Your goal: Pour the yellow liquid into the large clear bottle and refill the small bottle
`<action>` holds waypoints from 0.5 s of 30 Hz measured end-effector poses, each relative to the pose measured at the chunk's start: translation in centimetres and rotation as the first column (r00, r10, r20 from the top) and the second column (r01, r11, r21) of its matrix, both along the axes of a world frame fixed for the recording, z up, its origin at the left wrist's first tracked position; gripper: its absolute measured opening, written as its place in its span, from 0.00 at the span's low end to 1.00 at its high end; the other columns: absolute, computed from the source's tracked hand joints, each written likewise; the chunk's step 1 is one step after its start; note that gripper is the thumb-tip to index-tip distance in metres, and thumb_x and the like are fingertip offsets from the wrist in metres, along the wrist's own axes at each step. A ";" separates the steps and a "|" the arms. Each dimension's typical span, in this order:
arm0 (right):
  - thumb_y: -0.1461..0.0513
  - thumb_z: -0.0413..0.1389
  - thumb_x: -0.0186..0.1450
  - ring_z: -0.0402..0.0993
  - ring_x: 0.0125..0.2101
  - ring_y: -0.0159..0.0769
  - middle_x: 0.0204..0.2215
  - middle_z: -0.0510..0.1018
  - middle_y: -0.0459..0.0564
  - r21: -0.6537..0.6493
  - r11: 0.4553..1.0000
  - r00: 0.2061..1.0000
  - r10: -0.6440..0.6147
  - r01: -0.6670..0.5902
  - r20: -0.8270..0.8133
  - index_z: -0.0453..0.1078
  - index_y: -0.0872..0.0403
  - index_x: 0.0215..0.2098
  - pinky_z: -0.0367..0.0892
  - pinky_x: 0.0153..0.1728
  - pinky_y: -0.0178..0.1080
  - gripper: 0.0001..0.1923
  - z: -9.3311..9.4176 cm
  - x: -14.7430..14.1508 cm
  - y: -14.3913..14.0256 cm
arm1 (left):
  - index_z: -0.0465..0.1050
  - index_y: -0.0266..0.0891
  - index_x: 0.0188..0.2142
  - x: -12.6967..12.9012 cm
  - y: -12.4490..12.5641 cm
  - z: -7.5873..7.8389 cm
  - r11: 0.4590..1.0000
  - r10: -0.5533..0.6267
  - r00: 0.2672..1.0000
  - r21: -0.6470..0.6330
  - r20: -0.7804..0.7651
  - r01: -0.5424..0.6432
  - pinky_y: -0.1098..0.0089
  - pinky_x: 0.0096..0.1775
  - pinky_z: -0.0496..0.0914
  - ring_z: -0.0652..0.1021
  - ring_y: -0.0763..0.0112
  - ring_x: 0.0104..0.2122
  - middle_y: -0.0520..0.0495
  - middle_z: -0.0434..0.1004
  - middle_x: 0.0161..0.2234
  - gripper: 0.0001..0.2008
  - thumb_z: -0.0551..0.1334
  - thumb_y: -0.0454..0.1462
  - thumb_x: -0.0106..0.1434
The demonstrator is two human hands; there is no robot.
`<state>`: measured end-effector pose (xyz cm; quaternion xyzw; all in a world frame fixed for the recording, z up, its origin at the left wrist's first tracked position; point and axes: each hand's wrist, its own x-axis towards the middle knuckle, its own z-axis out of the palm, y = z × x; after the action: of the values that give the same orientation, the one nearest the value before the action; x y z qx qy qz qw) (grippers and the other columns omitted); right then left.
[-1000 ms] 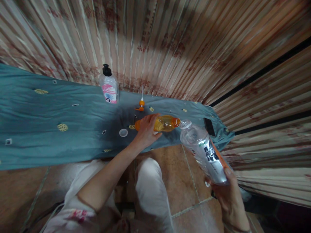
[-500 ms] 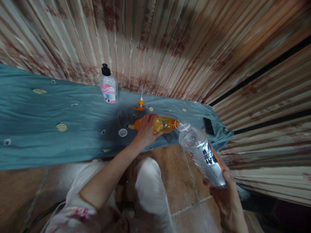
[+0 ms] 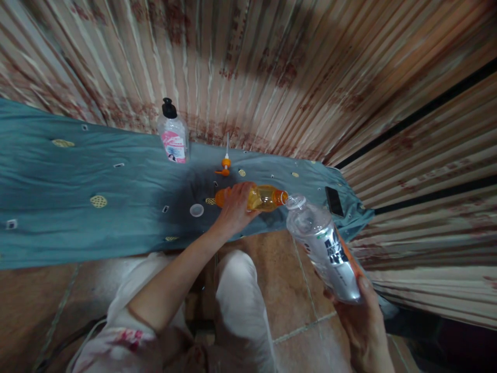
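Note:
My left hand [image 3: 236, 207] is wrapped round an orange see-through bottle [image 3: 266, 198], which lies on its side in the air with its open neck toward the right. My right hand [image 3: 359, 311] grips the lower end of a large clear plastic bottle [image 3: 320, 241] with a silver and orange label, tilted so its mouth faces up and left. The two bottle mouths meet or nearly meet; whether they touch I cannot tell. An orange pump head [image 3: 225, 166] with a white tube lies beyond my left hand. Left of that hand is a small white translucent cap [image 3: 196, 210].
A clear bottle with a pink label and black pump top [image 3: 173, 135] stands at the back of the teal cloth [image 3: 128, 197]. A black phone [image 3: 334, 201] lies near the right end. A pleated curtain [image 3: 240, 77] hangs behind. Below is a tiled floor [image 3: 287, 274].
Both bottles stay almost in the same place, neck to neck. The view has shifted very slightly; neither hand has let go.

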<state>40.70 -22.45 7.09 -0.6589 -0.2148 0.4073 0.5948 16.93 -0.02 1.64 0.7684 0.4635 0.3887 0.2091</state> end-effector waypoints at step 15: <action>0.45 0.65 0.62 0.82 0.46 0.52 0.53 0.83 0.52 0.027 1.000 1.000 0.014 -0.014 -0.004 0.75 0.41 0.58 0.79 0.31 0.47 0.28 -1.5 1.3 -2.0 | 0.68 0.38 0.57 0.0 0.0 0.2 1.000 -0.004 1.000 -0.017 -0.028 0.003 0.47 0.55 0.68 0.76 0.48 0.55 0.37 0.77 0.54 0.31 0.74 0.38 0.56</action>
<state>42.01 -24.43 5.56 -0.6484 -0.2236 0.4101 0.6011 16.91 0.00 1.83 0.7726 0.4684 0.3736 0.2100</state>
